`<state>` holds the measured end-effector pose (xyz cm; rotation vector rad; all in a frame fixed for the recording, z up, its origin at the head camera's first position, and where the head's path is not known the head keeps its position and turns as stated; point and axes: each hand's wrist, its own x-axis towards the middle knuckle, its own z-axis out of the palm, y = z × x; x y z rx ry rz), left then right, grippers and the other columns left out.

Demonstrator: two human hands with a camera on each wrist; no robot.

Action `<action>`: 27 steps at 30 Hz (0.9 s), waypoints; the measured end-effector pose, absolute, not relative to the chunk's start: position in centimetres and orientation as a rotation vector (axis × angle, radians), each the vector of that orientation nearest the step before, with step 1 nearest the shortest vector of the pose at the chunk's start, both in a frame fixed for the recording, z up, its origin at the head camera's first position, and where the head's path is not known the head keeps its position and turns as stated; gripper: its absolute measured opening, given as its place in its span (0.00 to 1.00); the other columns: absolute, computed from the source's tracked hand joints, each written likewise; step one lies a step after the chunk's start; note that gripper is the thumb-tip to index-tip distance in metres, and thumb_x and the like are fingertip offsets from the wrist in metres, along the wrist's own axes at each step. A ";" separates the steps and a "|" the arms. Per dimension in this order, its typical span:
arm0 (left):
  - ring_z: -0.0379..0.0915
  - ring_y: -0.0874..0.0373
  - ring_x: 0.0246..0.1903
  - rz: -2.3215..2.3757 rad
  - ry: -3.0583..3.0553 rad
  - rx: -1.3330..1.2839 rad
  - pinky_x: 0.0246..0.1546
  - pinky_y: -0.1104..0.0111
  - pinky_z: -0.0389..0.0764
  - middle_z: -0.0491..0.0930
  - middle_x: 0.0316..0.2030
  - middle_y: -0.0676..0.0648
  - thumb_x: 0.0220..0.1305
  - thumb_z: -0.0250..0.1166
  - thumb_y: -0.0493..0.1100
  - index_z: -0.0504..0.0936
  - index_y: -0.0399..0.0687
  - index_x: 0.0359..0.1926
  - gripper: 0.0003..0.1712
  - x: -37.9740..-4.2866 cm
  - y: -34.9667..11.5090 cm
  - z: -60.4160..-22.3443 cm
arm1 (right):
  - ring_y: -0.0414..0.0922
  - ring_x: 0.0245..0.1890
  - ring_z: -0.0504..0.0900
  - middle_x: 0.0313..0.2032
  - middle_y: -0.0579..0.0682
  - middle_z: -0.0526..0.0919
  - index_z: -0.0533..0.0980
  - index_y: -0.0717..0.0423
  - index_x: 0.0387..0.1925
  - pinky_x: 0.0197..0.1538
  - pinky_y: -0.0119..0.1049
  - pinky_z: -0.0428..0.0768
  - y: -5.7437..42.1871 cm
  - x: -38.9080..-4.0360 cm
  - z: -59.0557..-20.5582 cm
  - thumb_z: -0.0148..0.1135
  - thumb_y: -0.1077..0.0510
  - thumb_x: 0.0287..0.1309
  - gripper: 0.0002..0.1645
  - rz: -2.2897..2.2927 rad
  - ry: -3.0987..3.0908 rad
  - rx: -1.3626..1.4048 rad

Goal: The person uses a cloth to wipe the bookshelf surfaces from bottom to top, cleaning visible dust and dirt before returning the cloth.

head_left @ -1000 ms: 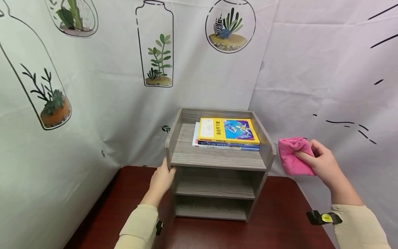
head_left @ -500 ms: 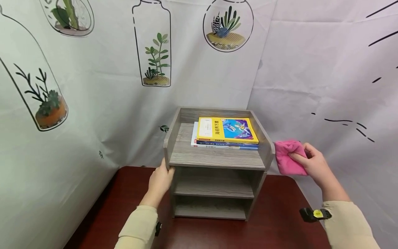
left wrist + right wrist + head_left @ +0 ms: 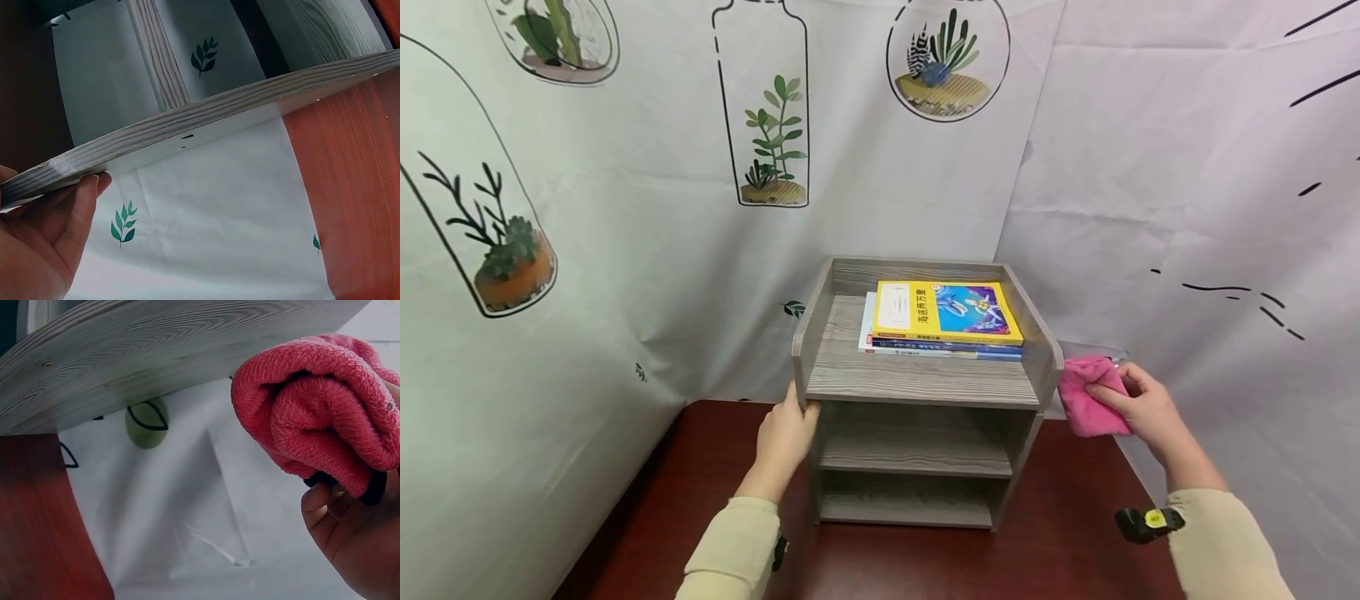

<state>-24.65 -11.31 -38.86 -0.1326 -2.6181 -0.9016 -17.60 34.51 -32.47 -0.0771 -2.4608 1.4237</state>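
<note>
A grey wood-grain shelf unit stands on the dark red table. My left hand grips the edge of its left side panel, low on the upper section; in the left wrist view fingers lie against the panel's outer face. Beside the right side panel, my right hand holds a folded pink cloth between thumb and fingers. From the right wrist the cloth looks fluffy, with a dark edging, and lies close to the panel; whether they touch I cannot tell.
Several stacked books lie on the top shelf, a yellow one uppermost. Two lower compartments are open at the front. White fabric printed with plants in jars hangs behind and beside the table.
My right hand has brought the pink cloth leftward and slightly down, up beside the shelf's right side panel. The left hand keeps its grip in the same spot.
</note>
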 end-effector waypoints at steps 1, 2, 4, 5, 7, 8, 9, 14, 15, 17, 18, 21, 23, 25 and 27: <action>0.65 0.52 0.14 -0.900 -2.615 -0.134 0.18 0.58 0.63 0.77 0.20 0.41 0.63 0.54 0.47 0.66 0.42 0.59 0.25 -24.6 -11.3 -38.9 | 0.37 0.20 0.71 0.22 0.41 0.70 0.67 0.41 0.28 0.24 0.32 0.73 34.5 -17.7 -32.7 0.63 0.53 0.55 0.11 1.425 -2.465 -0.077; 0.65 0.52 0.14 -0.897 -2.611 -0.136 0.18 0.58 0.64 0.77 0.20 0.41 0.63 0.54 0.47 0.66 0.42 0.59 0.25 -24.6 -11.3 -38.9 | 0.37 0.20 0.71 0.23 0.41 0.70 0.67 0.42 0.29 0.24 0.33 0.73 34.5 -17.7 -32.9 0.63 0.53 0.55 0.11 1.422 -2.470 -0.079; 0.65 0.51 0.14 -0.890 -2.601 -0.142 0.18 0.58 0.64 0.77 0.20 0.41 0.63 0.54 0.47 0.67 0.42 0.58 0.24 -24.6 -11.3 -38.9 | 0.37 0.21 0.71 0.23 0.42 0.70 0.67 0.42 0.29 0.24 0.33 0.73 34.4 -17.8 -33.2 0.63 0.53 0.56 0.11 1.428 -2.469 -0.085; 0.66 0.51 0.14 -0.888 -2.597 -0.144 0.18 0.57 0.64 0.78 0.20 0.40 0.63 0.54 0.47 0.67 0.42 0.58 0.24 -24.6 -11.3 -38.8 | 0.37 0.22 0.71 0.23 0.41 0.70 0.67 0.42 0.29 0.25 0.33 0.73 34.4 -17.9 -33.4 0.63 0.53 0.55 0.11 1.427 -2.468 -0.089; 0.66 0.50 0.14 -0.886 -2.594 -0.143 0.18 0.57 0.65 0.78 0.21 0.40 0.63 0.54 0.47 0.67 0.42 0.58 0.24 -24.6 -11.3 -38.8 | 0.37 0.24 0.71 0.24 0.41 0.70 0.67 0.42 0.29 0.25 0.32 0.72 34.3 -17.9 -33.8 0.63 0.53 0.55 0.11 1.419 -2.469 -0.098; 0.67 0.50 0.15 -0.891 -2.595 -0.140 0.18 0.56 0.65 0.78 0.21 0.39 0.63 0.54 0.47 0.67 0.43 0.57 0.24 -24.6 -11.3 -38.8 | 0.37 0.24 0.70 0.24 0.41 0.70 0.67 0.42 0.29 0.26 0.32 0.72 34.3 -17.9 -34.0 0.63 0.53 0.55 0.11 1.418 -2.468 -0.104; 0.67 0.49 0.15 -0.893 -2.595 -0.138 0.19 0.56 0.65 0.79 0.22 0.39 0.62 0.54 0.47 0.67 0.43 0.57 0.24 -24.7 -11.2 -38.8 | 0.37 0.25 0.70 0.24 0.41 0.70 0.67 0.42 0.29 0.26 0.32 0.72 34.3 -18.0 -34.2 0.63 0.52 0.55 0.11 1.416 -2.467 -0.113; 0.69 0.48 0.16 -0.923 -2.611 -0.119 0.20 0.55 0.66 0.79 0.24 0.38 0.63 0.53 0.47 0.66 0.43 0.58 0.25 -24.7 -11.2 -38.6 | 0.38 0.29 0.69 0.26 0.42 0.70 0.68 0.45 0.30 0.30 0.33 0.70 34.3 -18.4 -35.4 0.64 0.49 0.55 0.12 1.385 -2.503 -0.153; 0.70 0.48 0.16 -0.927 -2.615 -0.114 0.20 0.55 0.66 0.79 0.24 0.38 0.63 0.53 0.47 0.66 0.43 0.59 0.25 -24.7 -11.2 -38.6 | 0.38 0.29 0.69 0.27 0.43 0.70 0.68 0.47 0.31 0.30 0.34 0.70 34.3 -18.5 -35.7 0.63 0.48 0.55 0.13 1.362 -2.520 -0.158; 0.70 0.48 0.16 -0.932 -2.626 -0.105 0.20 0.55 0.66 0.79 0.24 0.38 0.63 0.53 0.48 0.65 0.44 0.60 0.26 -24.6 -11.2 -38.6 | 0.39 0.30 0.69 0.27 0.44 0.71 0.68 0.51 0.32 0.31 0.34 0.69 34.4 -18.8 -36.2 0.63 0.47 0.55 0.15 1.315 -2.553 -0.168; 0.70 0.47 0.17 -0.931 -2.630 -0.100 0.20 0.54 0.66 0.80 0.25 0.37 0.63 0.53 0.48 0.65 0.44 0.60 0.26 -24.6 -11.2 -38.6 | 0.40 0.30 0.68 0.28 0.45 0.71 0.67 0.53 0.33 0.32 0.35 0.68 34.4 -18.8 -36.4 0.62 0.47 0.55 0.17 1.290 -2.569 -0.173; 0.72 0.46 0.18 -0.932 -2.634 -0.098 0.21 0.53 0.67 0.80 0.25 0.37 0.63 0.53 0.48 0.65 0.43 0.60 0.26 -24.6 -11.2 -38.6 | 0.42 0.31 0.68 0.28 0.48 0.71 0.66 0.58 0.35 0.32 0.36 0.67 34.6 -19.0 -37.0 0.62 0.46 0.55 0.21 1.233 -2.601 -0.192; 0.73 0.45 0.19 -0.929 -2.632 -0.100 0.21 0.53 0.67 0.80 0.26 0.36 0.63 0.53 0.48 0.66 0.43 0.59 0.25 -24.6 -11.2 -38.6 | 0.44 0.32 0.67 0.28 0.49 0.70 0.65 0.59 0.36 0.32 0.36 0.67 34.6 -19.0 -37.3 0.61 0.46 0.56 0.22 1.222 -2.619 -0.203; 0.73 0.44 0.19 -0.927 -2.630 -0.100 0.21 0.52 0.68 0.80 0.26 0.36 0.63 0.53 0.48 0.66 0.43 0.59 0.25 -24.5 -11.1 -38.7 | 0.45 0.32 0.67 0.29 0.50 0.70 0.65 0.60 0.36 0.33 0.37 0.67 34.7 -18.9 -37.6 0.61 0.46 0.56 0.22 1.223 -2.628 -0.210; 0.73 0.45 0.18 -0.923 -2.631 -0.098 0.21 0.53 0.67 0.80 0.26 0.36 0.63 0.53 0.48 0.66 0.44 0.59 0.25 -24.6 -11.1 -38.7 | 0.46 0.33 0.68 0.29 0.50 0.70 0.66 0.60 0.36 0.33 0.37 0.67 34.7 -18.9 -37.8 0.60 0.46 0.56 0.22 1.228 -2.632 -0.214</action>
